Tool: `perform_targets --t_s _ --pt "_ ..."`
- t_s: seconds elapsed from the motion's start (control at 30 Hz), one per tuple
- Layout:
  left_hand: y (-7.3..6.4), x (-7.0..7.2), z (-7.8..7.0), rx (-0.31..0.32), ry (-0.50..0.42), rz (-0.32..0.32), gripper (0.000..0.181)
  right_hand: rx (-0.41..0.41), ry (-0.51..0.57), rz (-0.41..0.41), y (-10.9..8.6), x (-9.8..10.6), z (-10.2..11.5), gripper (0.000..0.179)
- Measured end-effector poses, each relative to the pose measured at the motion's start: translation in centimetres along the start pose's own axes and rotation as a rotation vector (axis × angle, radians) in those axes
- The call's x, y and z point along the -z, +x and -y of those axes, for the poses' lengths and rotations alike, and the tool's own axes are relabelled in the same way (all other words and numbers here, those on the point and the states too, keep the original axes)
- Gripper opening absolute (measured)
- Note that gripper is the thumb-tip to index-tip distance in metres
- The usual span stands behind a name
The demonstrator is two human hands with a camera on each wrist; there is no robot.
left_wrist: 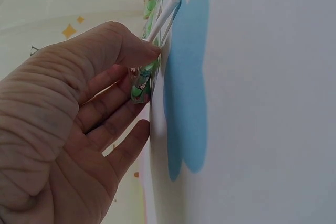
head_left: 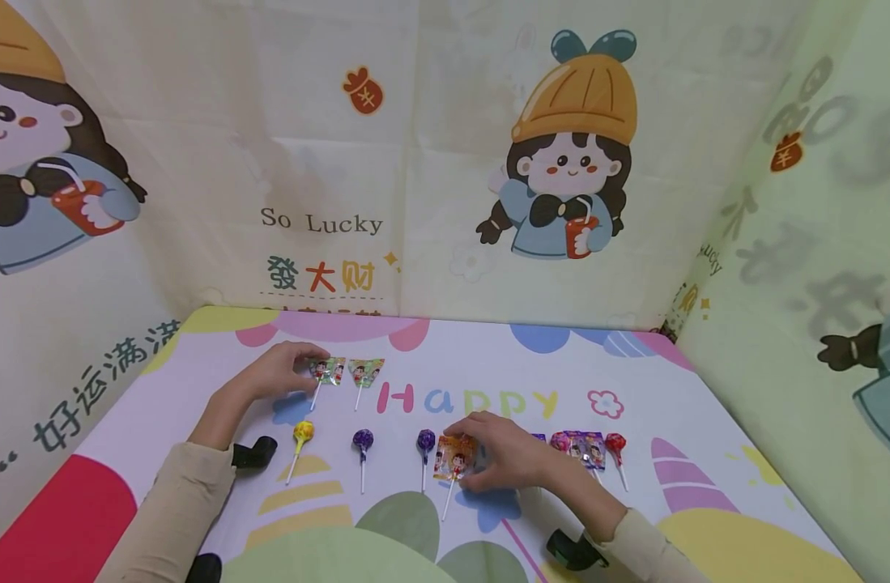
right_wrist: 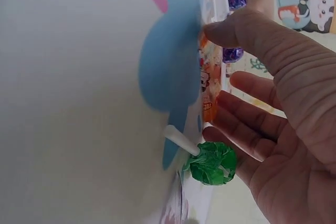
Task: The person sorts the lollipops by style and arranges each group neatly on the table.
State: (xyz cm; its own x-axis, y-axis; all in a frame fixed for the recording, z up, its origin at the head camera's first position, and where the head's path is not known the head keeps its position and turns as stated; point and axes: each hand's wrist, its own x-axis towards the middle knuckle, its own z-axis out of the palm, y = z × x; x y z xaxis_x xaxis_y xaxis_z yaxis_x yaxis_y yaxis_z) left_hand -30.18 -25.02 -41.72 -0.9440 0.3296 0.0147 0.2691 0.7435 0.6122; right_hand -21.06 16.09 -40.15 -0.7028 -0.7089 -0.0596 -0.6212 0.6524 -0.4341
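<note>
In the head view my left hand [head_left: 280, 376] is at the back left, pinching a flat green-wrapped lollipop [head_left: 331, 371] by its wrapper; the left wrist view shows the thumb on the near side and fingers behind. A second green-wrapped lollipop [head_left: 366, 372] lies just right of it. Nearer the middle, my right hand [head_left: 506, 453] holds a flat orange-wrapped lollipop [head_left: 453, 460] between thumb and fingers, low against the table. A round green lollipop [right_wrist: 212, 163] lies beside the right fingers in the right wrist view; the hand hides it in the head view.
Left of the orange one lie two purple lollipops [head_left: 363, 439] and a yellow lollipop [head_left: 303, 431]. Past the right wrist are a red lollipop [head_left: 615, 442], a flat purple-wrapped lollipop [head_left: 586, 448] and a pinkish lollipop [head_left: 559, 440]. Printed cloth walls enclose the table [head_left: 561, 364].
</note>
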Motion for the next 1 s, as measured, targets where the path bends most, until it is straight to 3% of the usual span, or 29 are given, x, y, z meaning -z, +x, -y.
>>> perform_targets --t_s 0.33,0.7,1.0 --pt "0.0 0.0 0.1 0.011 -0.010 0.000 0.052 0.003 -0.020 -0.011 0.6 -0.2 0.1 0.056" --pt "0.0 -0.2 0.2 0.023 -0.013 -0.002 0.052 0.079 0.069 -0.038 1.1 -0.4 -0.6 0.048" --pt "0.1 -0.2 0.3 0.009 -0.010 -0.010 0.052 0.080 0.064 -0.054 1.2 -0.2 -0.8 0.046"
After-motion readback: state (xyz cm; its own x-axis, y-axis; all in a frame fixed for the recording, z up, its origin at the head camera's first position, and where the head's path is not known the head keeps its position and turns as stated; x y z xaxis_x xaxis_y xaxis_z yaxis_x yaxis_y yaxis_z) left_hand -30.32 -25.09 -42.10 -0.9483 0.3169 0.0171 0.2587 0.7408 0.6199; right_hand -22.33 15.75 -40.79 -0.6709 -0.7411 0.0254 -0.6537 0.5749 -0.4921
